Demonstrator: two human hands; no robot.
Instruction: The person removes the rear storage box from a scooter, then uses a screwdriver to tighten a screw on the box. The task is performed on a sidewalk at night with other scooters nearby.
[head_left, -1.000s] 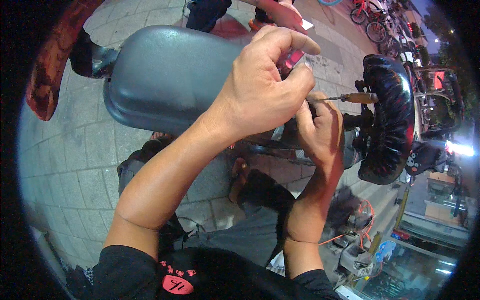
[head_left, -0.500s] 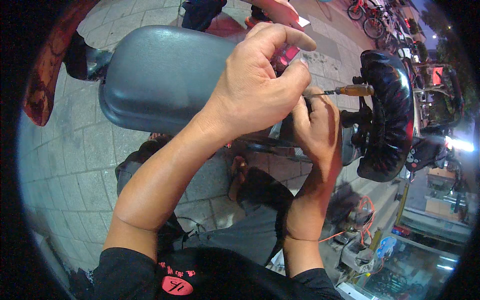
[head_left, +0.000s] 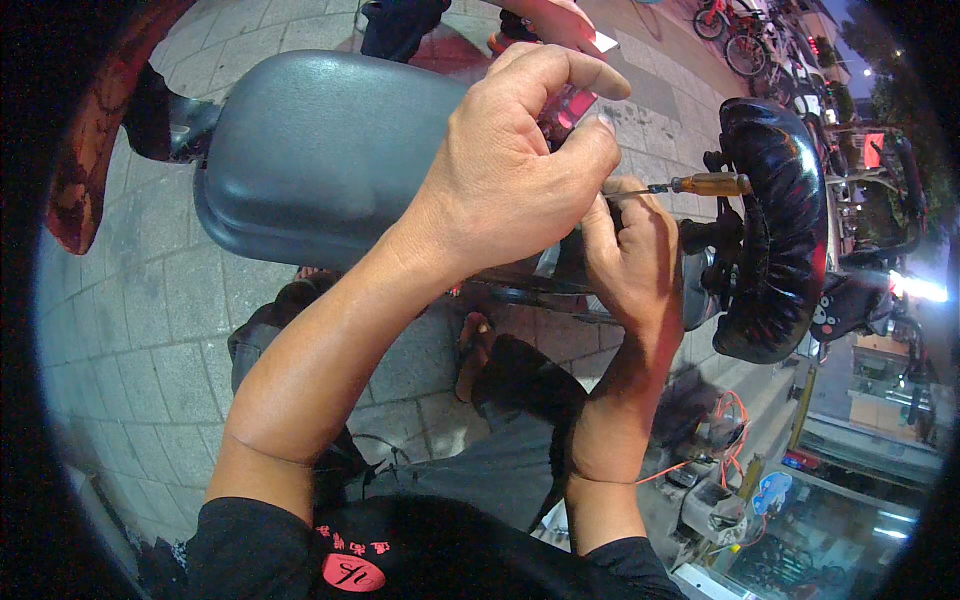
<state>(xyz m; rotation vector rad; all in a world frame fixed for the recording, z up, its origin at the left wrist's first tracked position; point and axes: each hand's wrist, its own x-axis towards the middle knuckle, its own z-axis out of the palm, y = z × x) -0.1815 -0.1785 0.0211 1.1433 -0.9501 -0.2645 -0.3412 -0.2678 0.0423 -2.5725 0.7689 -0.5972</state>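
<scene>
An amber-handled screwdriver (head_left: 712, 184) lies across the right hand (head_left: 640, 255), its shaft caught by the curled fingers and its handle jutting toward a black ruched cushion (head_left: 785, 235), as I watch over a remote feed. I take that grip as a way to stow the tool while leaving the fingertips usable. Just above, the left hand (head_left: 520, 165) bends its forefinger and thumb around a red translucent piece (head_left: 570, 108); I cannot tell whether those fingers pinch it or merely frame it. The two hands meet beside a padded grey-blue seat (head_left: 320, 150), probably for mutual steadiness. Beyond the seat, a bystander's hand (head_left: 565, 22) holds a pale flat object (head_left: 605, 43) above the paving (head_left: 200, 290), and parked bicycles (head_left: 745, 45) line the background.
</scene>
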